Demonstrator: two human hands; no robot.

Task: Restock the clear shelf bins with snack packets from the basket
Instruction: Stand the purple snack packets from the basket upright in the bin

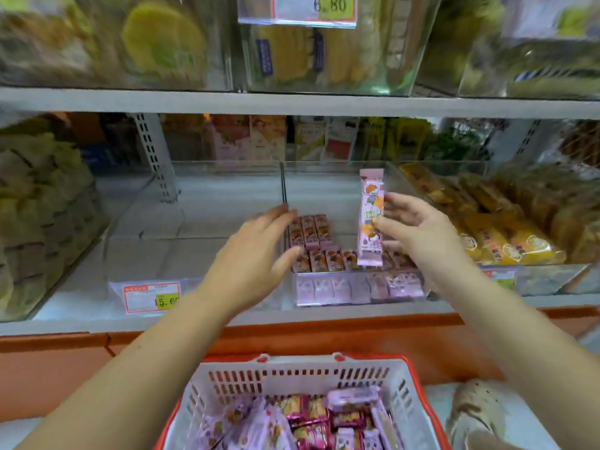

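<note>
My right hand (412, 228) holds a long pink snack packet (370, 219) upright over the middle clear bin (357, 300). That bin holds rows of pink and brown packets (321, 248) standing on its floor. My left hand (256, 251) hovers open at the bin's left wall, fingers spread, holding nothing. Below, a white basket (292, 378) with a red rim carries several pink and purple snack packets (311, 423).
An empty clear bin (156, 228) with a price tag (151, 297) sits left of the middle one. Bins of yellow packets (500, 235) and green packets (39, 206) flank them. An upper shelf (292, 103) hangs above. A shoe (477, 414) is at bottom right.
</note>
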